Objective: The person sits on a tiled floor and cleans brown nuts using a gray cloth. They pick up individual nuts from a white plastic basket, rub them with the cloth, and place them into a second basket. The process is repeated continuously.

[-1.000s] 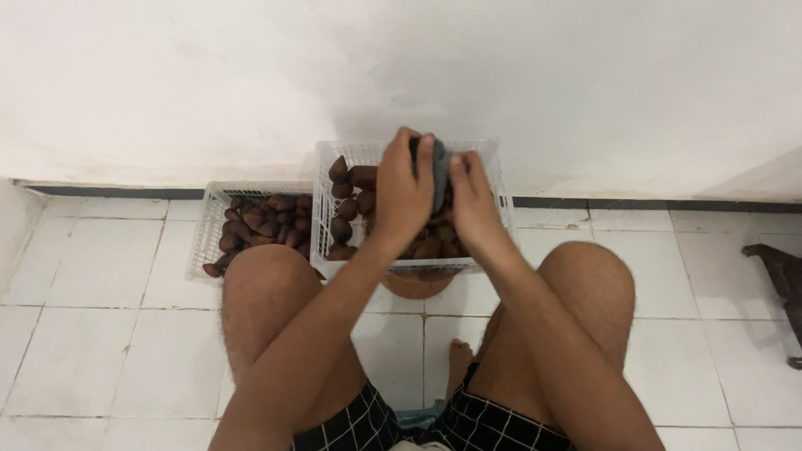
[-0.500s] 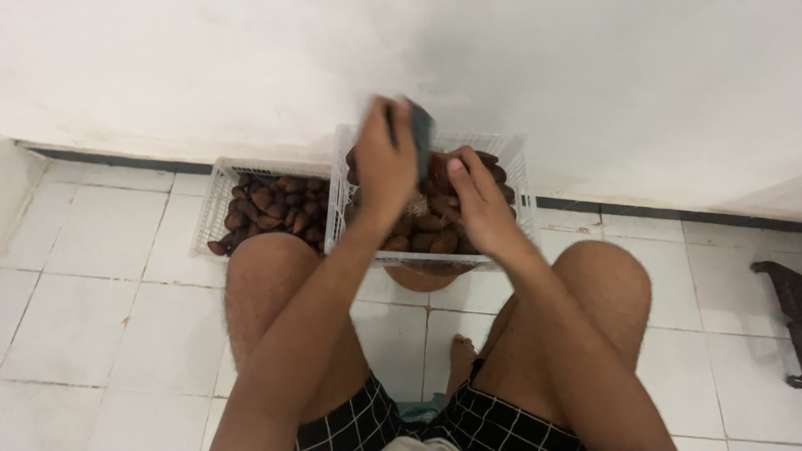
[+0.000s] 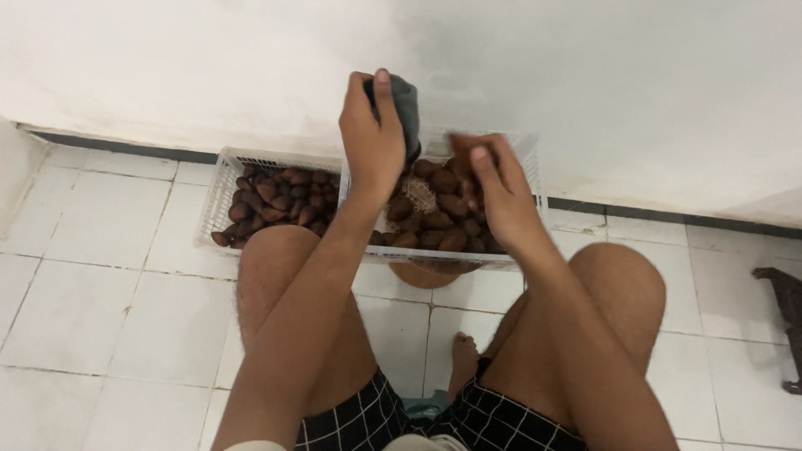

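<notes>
The left hand (image 3: 373,134) is raised above the near basket (image 3: 526,159), clenched round a dark brush (image 3: 406,113) whose long axis stands nearly upright. The right hand (image 3: 493,188) is lower and nearer the brown fruit (image 3: 434,219), pinching one blurred piece over the basket's right half. A second basket (image 3: 219,184) sits to the left.

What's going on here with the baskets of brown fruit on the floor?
A person sits on a white tiled floor facing a wall, knees apart. The left hand is raised, gripping a dark grey object above the nearer white basket, which holds scaly brown fruit. The right hand is over that same basket, holding a blurred fruit at the fingertips. A second white basket of the same fruit sits to the left, against the wall.
</notes>
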